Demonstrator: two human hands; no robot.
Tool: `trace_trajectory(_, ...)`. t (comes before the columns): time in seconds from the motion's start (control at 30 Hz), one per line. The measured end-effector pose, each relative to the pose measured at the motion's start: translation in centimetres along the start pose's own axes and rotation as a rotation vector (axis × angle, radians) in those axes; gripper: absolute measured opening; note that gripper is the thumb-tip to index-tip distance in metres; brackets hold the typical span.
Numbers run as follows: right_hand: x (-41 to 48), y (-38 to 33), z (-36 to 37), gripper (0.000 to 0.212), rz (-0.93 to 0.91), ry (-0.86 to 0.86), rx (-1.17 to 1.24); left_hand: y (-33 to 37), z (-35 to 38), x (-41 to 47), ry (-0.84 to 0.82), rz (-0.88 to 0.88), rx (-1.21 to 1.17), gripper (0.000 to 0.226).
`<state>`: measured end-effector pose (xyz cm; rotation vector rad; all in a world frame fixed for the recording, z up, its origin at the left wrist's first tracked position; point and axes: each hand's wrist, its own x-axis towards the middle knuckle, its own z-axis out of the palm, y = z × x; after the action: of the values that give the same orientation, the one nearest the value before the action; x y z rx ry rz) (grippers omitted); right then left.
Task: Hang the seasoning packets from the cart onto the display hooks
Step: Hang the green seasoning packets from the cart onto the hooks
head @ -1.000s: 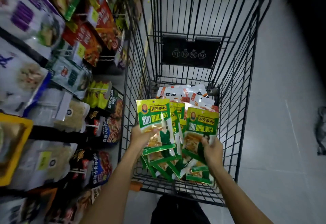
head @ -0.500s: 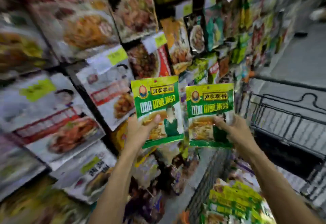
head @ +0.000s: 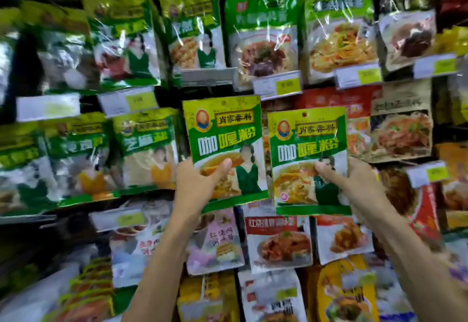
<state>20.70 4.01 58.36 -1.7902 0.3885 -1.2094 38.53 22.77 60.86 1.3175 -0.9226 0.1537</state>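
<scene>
Stocked packets (head: 260, 38) fill the background; hooks not visible. Left hand (head: 196, 185) pinches left packet (head: 222, 129), right hand (head: 354, 182) pinches right packet (head: 307, 142), thumbs on fronts. Both upright, long axis 12–6, hang-holes at 12 o'clock from fingers. Left packet higher. Price tags (head: 277, 86) at 12 likely obstruct.

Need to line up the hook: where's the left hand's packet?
Head view, centre: the left hand holds the green packet up before the display, just left of and higher than the right hand's matching packet.
</scene>
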Motion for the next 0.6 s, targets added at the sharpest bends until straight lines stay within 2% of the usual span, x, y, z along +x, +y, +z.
trace_trajectory(0.13, 2.6, -0.7, 5.1, 0.011, -0.008, -0.088, 0.126, 0.1, -4.8, 1.7, 0.109, -0.034, 0.055, 0.041)
trace_trajectory(0.23, 4.0, -1.3, 8.4, 0.013, 0.002, -0.150, 0.182, -0.1, -7.4, 2.5, 0.163, -0.014, 0.098, 0.022)
trace_trajectory(0.4, 6.1, -2.7, 12.0, 0.042, -0.011, -0.227, 0.276, -0.3, -10.1, 3.7, 0.222, -0.035, 0.118, 0.022)
trace_trajectory(0.47, 7.0, -2.9, 12.9, 0.036, 0.005, -0.237, 0.287, -0.5, -10.8, 4.2, 0.241, -0.035, 0.122, 0.022)
trace_trajectory(0.53, 7.8, -3.2, 13.6, 0.020, 0.034, -0.240, 0.291, -0.6, -11.4, 4.6, 0.249, -0.043, 0.116, 0.021)
trace_trajectory(0.6, 8.4, -3.4, 14.2, 0.016, 0.054, -0.238, 0.310, -0.7, -11.8, 5.0, 0.262, -0.044, 0.110, 0.020)
